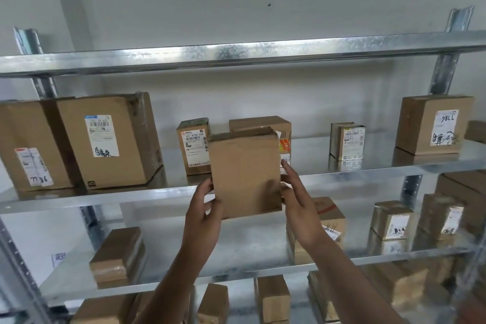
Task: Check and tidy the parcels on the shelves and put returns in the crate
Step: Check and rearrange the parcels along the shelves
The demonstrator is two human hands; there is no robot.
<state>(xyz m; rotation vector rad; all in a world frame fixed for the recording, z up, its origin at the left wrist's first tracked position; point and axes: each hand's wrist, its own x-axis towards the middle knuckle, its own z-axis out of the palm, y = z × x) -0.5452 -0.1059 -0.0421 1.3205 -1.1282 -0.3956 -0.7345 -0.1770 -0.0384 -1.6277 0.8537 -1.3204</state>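
Your two forearms are coming up from the bottom of the frame, and you're holding a plain cardboard parcel (pixel 246 173) at center frame, just in front of the middle shelf (pixel 105 196) edge. Your left hand (pixel 203 208) is gripping its lower left edge with the fingers curled round the side. Your right hand (pixel 297 202) is pressing flat against the right side, fingers fairly straight and close together, thumb tucked at the lower corner. So it's squeezed between both palms, not sitting on the shelf as far as I can tell.

The face toward you is showing no label, so you're probably going to need to turn it to check it. It looks like stiff corrugated board with taped seams, small enough that it's likely pretty light, though you can't tell what's inside. Bare cardboard isn't slippery, so holding it by the two opposite sides like you're doing should be working fine. I'd be keeping the pressure near the corners, where board is stiffest.

Right behind it there's a labelled box (pixel 193 147) and another box with an orange sticker (pixel 273 129), so watch you aren't bumping those.

No crate in view.
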